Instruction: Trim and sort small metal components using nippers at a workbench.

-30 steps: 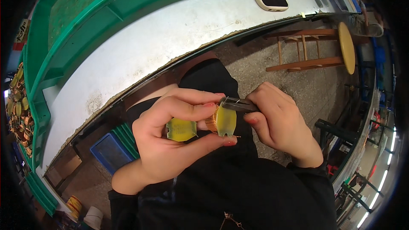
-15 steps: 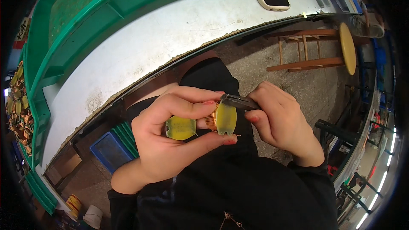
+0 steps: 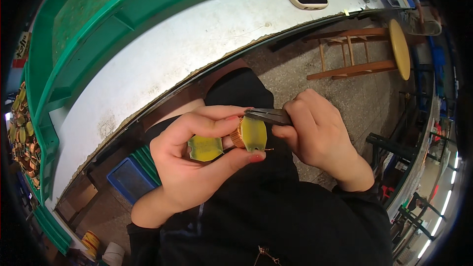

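While handheld, two components [image 3: 254, 134], one tool [image 3: 274, 116].

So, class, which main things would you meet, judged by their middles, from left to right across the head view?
Heap of coils, blue bin, left hand, yellow-faced piece, yellow-faced copper-wound coil, dark metal tool, right hand, round yellow stool seat.

They wear a black top [image 3: 286, 212], thin necklace [image 3: 261, 250] and red nail polish [image 3: 256, 158].
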Action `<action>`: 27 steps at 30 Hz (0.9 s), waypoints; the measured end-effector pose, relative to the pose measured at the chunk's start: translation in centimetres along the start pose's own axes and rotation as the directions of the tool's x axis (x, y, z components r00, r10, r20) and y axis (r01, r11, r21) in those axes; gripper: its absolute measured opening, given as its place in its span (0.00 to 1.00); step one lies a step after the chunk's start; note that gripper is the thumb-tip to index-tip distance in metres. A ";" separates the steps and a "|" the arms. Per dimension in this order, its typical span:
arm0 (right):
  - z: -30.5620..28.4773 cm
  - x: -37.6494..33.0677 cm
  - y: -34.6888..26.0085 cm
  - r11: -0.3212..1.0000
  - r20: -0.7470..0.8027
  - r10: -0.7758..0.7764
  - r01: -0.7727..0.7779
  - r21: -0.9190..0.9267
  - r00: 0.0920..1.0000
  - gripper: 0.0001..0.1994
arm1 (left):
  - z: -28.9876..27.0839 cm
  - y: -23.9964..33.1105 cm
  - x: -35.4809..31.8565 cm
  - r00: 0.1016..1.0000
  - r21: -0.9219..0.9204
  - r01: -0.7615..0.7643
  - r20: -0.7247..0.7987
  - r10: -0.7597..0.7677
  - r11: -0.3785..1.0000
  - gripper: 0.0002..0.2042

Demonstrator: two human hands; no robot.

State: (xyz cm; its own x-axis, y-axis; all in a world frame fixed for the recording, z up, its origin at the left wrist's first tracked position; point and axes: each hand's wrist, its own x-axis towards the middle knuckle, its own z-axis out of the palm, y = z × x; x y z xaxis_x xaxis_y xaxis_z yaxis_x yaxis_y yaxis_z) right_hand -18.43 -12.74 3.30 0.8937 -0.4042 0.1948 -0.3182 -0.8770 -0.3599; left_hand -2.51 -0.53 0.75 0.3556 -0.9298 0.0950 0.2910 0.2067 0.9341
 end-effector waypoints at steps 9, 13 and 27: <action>0.4 -0.1 -0.1 0.998 -0.016 0.030 -0.030 -0.049 0.999 0.10 | -0.8 -1.0 0.2 0.999 0.017 0.047 0.006 -0.047 0.999 0.19; 0.1 -0.1 0.0 0.994 0.010 0.082 -0.083 0.069 0.997 0.09 | -0.7 -0.9 0.2 0.991 -0.151 0.136 0.020 -0.134 0.979 0.18; 0.7 -0.7 0.9 0.975 -0.002 0.087 -0.085 0.205 0.996 0.08 | -0.4 -1.3 0.0 0.898 -0.685 0.408 0.181 -0.401 0.604 0.20</action>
State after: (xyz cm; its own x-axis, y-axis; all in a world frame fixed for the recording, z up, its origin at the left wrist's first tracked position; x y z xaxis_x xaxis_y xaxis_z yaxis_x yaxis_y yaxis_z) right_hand -19.14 -13.04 2.24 0.8619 -0.4798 0.1639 -0.3216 -0.7673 -0.5549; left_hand -2.51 -0.69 -0.62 0.0418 -0.9731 -0.2265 0.9288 -0.0457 0.3677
